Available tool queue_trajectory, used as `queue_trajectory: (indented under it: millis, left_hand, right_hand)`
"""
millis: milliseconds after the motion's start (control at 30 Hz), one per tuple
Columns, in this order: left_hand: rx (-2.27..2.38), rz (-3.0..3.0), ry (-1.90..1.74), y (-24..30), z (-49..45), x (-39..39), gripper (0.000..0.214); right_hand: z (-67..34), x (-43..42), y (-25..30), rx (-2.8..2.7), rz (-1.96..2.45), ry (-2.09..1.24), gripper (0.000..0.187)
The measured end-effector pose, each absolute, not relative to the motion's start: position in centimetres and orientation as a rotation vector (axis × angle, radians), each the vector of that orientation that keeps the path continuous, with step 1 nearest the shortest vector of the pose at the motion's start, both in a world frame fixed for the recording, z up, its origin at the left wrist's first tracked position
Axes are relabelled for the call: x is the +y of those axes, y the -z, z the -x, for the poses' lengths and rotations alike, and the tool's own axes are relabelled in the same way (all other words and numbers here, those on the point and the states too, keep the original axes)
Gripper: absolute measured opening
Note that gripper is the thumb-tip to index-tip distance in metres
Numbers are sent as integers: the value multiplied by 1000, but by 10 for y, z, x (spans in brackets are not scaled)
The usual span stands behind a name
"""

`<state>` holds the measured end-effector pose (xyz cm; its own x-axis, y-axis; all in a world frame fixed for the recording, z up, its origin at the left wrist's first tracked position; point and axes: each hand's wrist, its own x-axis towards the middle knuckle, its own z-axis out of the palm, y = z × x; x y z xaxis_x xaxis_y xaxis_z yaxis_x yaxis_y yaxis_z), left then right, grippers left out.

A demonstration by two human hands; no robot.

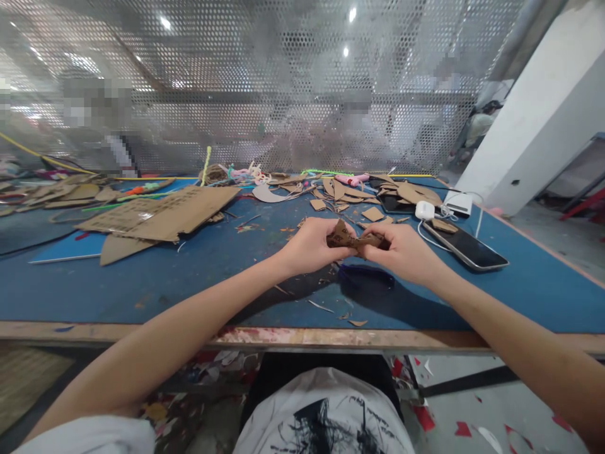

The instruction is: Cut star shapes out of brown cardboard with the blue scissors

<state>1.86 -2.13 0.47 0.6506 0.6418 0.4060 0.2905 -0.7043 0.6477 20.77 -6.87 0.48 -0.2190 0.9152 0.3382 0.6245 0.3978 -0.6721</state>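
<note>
Both my hands meet above the blue table top (pixel 189 277) and pinch one small, crumpled piece of brown cardboard (pixel 347 238) between them. My left hand (pixel 309 244) grips its left end with curled fingers. My right hand (pixel 401 252) grips its right end, thumb on top. The piece is held a little above the table, over a dark blue object (pixel 362 272) lying beneath my hands.
A large cardboard sheet (pixel 161 214) lies at the left. Cardboard scraps (pixel 350 192) and coloured pipe cleaners (pixel 236 171) litter the far side. A phone (pixel 466 246) with a white charger (pixel 424 210) lies at the right. A perforated metal screen (pixel 283 94) stands behind.
</note>
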Motion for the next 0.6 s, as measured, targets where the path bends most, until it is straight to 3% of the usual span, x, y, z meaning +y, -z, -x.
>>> queue_trajectory:
  millis: [67,167,267,367,467,600]
  left_hand:
    - [629,-2510,-973,-5,-17,-23,11]
    - [423,-2785,-1062,-6,-16,-24,7]
    - [196,-2992,-1113,-9,-11,-23,13]
    - [23,-3126,-1142,-12,1,-18,13]
    - [192,-3022,-1271,-11,11,-7,9]
    - [784,-2248,-1326,-2,4,5,16]
  right_hand:
    - [-208,-69,-6,-1905,1309,-598,7]
    - [-205,-70,-5,-1760,1285,-992,11]
    - [-206,-70,-6,-1518,1216,-1427,16]
    - [-222,-66,-10,-1349,1158,-1642,19]
    - [-245,-57,-17,-1239,1084,-1534,35]
    - [-265,-52,-19,-1300,989,-494,14]
